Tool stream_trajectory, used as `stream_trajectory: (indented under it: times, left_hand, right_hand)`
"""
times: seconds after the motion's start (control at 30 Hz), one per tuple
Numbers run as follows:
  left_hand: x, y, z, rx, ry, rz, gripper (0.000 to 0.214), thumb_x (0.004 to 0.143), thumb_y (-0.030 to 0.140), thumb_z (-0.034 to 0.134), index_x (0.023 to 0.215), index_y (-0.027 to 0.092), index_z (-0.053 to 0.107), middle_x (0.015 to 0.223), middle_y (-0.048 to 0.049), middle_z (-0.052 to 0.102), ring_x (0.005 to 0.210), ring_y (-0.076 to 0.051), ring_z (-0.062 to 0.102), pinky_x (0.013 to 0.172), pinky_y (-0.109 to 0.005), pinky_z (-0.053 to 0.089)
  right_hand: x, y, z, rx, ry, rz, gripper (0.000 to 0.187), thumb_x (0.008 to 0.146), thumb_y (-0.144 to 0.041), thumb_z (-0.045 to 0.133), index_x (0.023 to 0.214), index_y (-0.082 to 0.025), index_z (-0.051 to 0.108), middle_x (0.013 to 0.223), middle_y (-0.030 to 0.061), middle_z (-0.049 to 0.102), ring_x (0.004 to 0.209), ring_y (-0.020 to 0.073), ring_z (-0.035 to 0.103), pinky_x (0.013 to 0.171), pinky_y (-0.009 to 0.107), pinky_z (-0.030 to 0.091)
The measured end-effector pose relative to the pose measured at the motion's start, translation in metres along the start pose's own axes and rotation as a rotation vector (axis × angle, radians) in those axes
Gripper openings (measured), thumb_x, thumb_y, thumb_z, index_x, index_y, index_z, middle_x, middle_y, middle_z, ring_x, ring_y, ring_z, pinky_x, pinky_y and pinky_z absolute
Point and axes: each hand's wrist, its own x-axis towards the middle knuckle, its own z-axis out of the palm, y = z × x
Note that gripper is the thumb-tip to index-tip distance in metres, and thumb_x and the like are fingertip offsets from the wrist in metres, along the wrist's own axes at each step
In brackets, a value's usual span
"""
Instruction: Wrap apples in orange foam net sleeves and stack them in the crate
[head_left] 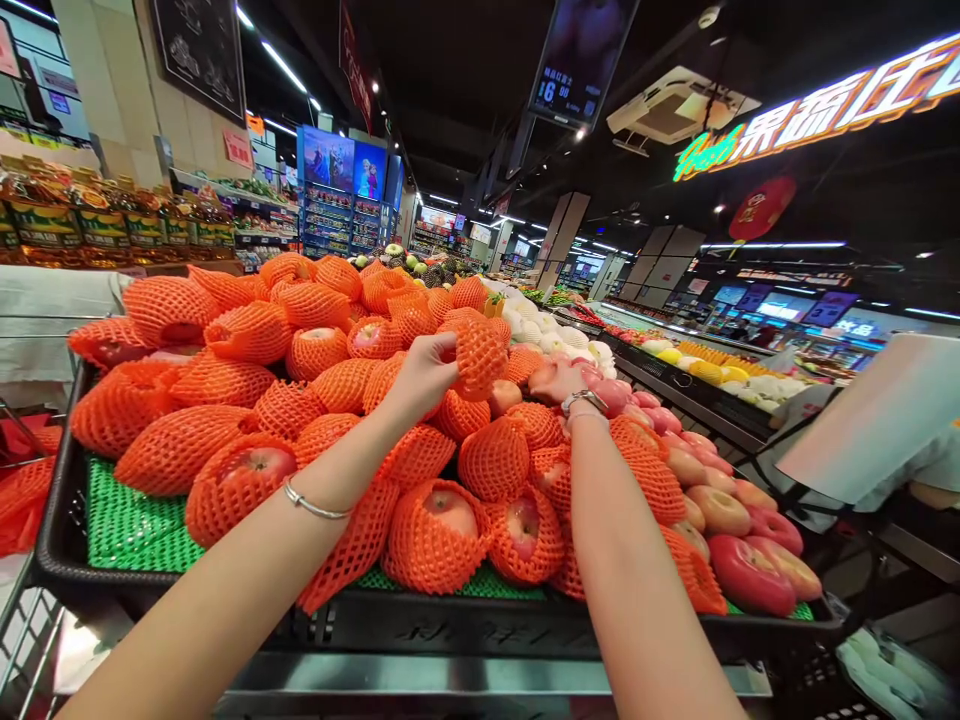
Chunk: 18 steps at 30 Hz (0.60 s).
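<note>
My left hand [426,376] is closed on an orange foam net sleeve [481,358], pinching its left side above the pile. Whether a fruit is inside that sleeve I cannot make out. Further right, my right hand [556,382] reaches in among bare pinkish-red apples [613,396]; its fingers blend with the fruit and are hard to make out. Around and below both hands lie many apples in orange net sleeves [495,458], some showing red fruit through the opening, such as a sleeved apple [262,464] at the front left.
A black display tray [480,620] with green mesh lining [135,515] holds the fruit. White-netted fruit [529,322] lies behind. Bare apples [750,575] fill the front right corner. Bottles [105,225] stand at left; a plastic bag roll [870,415] juts in at right.
</note>
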Motion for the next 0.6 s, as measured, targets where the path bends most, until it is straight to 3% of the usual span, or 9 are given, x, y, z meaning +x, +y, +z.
stream_trajectory:
  times: [0.1,0.2,0.33,0.4,0.5,0.6]
  left_hand:
    - [0.003,-0.007,-0.005,0.085,0.053,0.033,0.017,0.061,0.020,0.066,0.052,0.015,0.052,0.055,0.0035,0.051,0.059,-0.010,0.048,0.057,-0.023,0.039]
    - [0.005,-0.013,-0.011,0.168,0.118,0.038,0.013,0.063,0.017,0.060,0.053,0.016,0.051,0.055,0.0034,0.049,0.060,-0.011,0.046,0.059,-0.024,0.039]
    - [0.006,-0.015,-0.014,0.140,0.152,0.073,0.006,0.062,0.016,0.057,0.058,0.016,0.053,0.061,0.0021,0.052,0.064,-0.012,0.048,0.060,-0.023,0.039]
    - [0.006,-0.014,-0.014,0.109,0.149,0.108,0.003,0.062,0.015,0.058,0.061,0.016,0.055,0.065,0.0013,0.054,0.068,-0.012,0.050,0.063,-0.023,0.040]
    - [0.007,-0.013,-0.013,0.100,0.116,0.151,0.005,0.062,0.013,0.059,0.062,0.016,0.055,0.068,0.0006,0.054,0.071,-0.013,0.052,0.067,-0.024,0.043]
    - [0.007,-0.012,-0.014,0.208,0.070,0.180,0.012,0.065,0.012,0.060,0.059,0.016,0.050,0.066,0.0011,0.050,0.069,-0.013,0.049,0.066,-0.025,0.041]
  right_hand:
    - [0.008,-0.013,-0.007,0.241,0.012,0.012,0.067,0.073,-0.037,0.068,0.131,-0.010,0.047,0.130,0.0203,0.056,0.118,0.0269,0.059,0.096,0.038,0.053]
    - [0.008,-0.042,-0.019,0.504,0.008,-0.040,0.061,0.087,-0.048,0.044,0.140,-0.020,0.030,0.140,0.0136,0.051,0.113,0.0169,0.063,0.085,0.029,0.059]
    - [-0.012,-0.088,-0.031,1.119,-0.148,-0.163,0.068,0.074,-0.064,0.056,0.127,-0.023,0.041,0.131,0.0108,0.057,0.107,0.0206,0.065,0.083,0.034,0.061]
    - [-0.031,-0.106,-0.032,1.325,-0.213,-0.155,0.071,0.070,-0.067,0.058,0.123,-0.023,0.043,0.124,0.0110,0.060,0.104,0.0224,0.066,0.084,0.036,0.061]
    - [-0.063,-0.121,-0.025,1.504,-0.232,-0.007,0.069,0.072,-0.070,0.052,0.120,-0.021,0.046,0.114,0.0119,0.062,0.097,0.0223,0.066,0.084,0.038,0.060]
    - [-0.090,-0.123,-0.013,1.619,-0.144,0.148,0.065,0.073,-0.073,0.049,0.115,-0.023,0.050,0.107,0.0096,0.063,0.088,0.0208,0.066,0.078,0.038,0.061]
